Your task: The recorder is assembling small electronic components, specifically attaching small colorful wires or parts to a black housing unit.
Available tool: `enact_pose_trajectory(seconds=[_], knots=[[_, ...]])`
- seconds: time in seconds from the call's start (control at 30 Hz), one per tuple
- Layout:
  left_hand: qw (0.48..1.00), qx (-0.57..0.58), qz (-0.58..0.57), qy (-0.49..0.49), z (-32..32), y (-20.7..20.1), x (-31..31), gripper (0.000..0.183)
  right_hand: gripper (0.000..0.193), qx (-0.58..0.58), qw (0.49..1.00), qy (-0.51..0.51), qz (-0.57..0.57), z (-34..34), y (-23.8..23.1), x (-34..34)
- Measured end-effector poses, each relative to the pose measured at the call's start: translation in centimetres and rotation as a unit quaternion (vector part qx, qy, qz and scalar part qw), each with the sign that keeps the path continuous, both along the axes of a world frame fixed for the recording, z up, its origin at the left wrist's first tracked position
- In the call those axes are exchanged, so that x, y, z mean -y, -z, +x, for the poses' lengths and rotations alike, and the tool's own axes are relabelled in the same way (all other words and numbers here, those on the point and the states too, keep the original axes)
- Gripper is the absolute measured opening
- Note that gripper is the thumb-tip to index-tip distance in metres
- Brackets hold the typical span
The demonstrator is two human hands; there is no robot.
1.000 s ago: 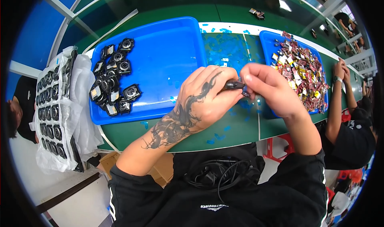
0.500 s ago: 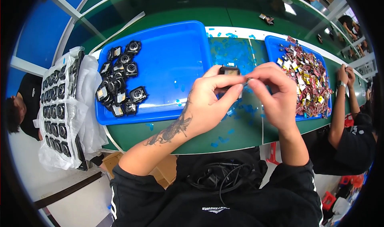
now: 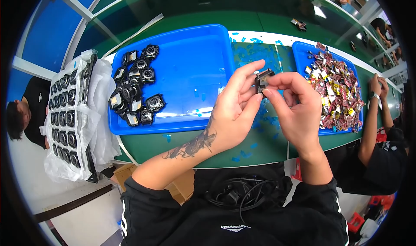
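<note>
Between thumb and fingers of the left hand, one small black module is tilting above the green table, that grip pinching it; the right hand is pinching its right edge. On either side, two trays are lying: the left blue tray is holding roughly a dozen round-faced black units, bunching leftward, its blue floor showing rightward; the right blue tray is carrying uncountable red, yellow and white pieces. The table's near edge is passing beneath both forearms.
</note>
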State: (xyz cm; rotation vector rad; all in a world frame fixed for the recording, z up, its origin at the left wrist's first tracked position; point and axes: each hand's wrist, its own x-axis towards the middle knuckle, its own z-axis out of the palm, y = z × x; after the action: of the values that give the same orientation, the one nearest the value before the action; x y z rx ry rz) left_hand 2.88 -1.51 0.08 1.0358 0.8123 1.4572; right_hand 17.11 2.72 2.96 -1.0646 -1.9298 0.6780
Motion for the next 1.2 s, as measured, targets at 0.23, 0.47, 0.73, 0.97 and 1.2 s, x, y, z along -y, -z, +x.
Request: enact_pose_trajectory(seconds=[0.23,0.47,0.73,0.97,1.2], knots=[[0.999,-0.020,-0.010,0.032,-0.1,0.1,0.0,0.048,0.009,-0.041,0.999,0.003,-0.020,-0.2,0.1,0.1],[0.999,-0.016,-0.006,0.037,0.0,0.4,0.1,0.047,0.008,-0.052,0.996,0.004,-0.070,0.1,0.2,0.0],[0.998,-0.044,0.010,0.042,0.3,0.6,0.3,0.046,0.008,-0.033,0.999,-0.009,-0.017,0.1,0.5,-0.4],[0.998,0.018,-0.003,0.056,0.4,0.4,0.4,0.045,0.017,0.005,0.992,0.011,0.122,0.4,0.4,-0.7],[0.997,0.045,-0.035,0.047,0.7,0.7,0.3,0.044,0.019,-0.002,0.991,0.006,0.137,0.3,1.5,-0.6]])
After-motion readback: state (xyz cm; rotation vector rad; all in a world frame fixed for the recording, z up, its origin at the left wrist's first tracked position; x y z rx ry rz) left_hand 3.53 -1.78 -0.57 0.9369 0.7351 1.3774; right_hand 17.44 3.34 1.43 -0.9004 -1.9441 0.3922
